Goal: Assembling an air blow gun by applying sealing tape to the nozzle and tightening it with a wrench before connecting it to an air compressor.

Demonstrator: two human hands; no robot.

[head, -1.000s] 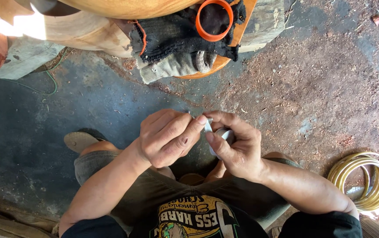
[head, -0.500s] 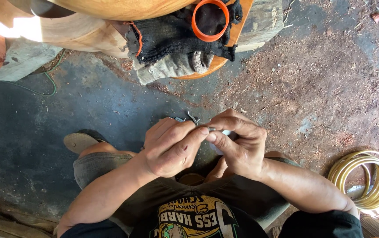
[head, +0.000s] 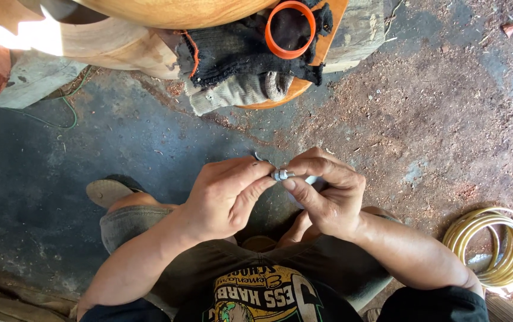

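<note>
My left hand (head: 224, 200) and right hand (head: 328, 194) meet fingertip to fingertip, both pinched tight on a small silvery metal fitting (head: 281, 175) caught between them. Beyond my fingers, black cloth (head: 232, 50) and an orange ring (head: 290, 28); right, coiled yellow hose (head: 495, 244).

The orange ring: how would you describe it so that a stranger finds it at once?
Look at the top of the view, where a dark cloth lies over a round wooden piece. The orange ring rests on that cloth. It alone is bright orange and hollow.
</note>
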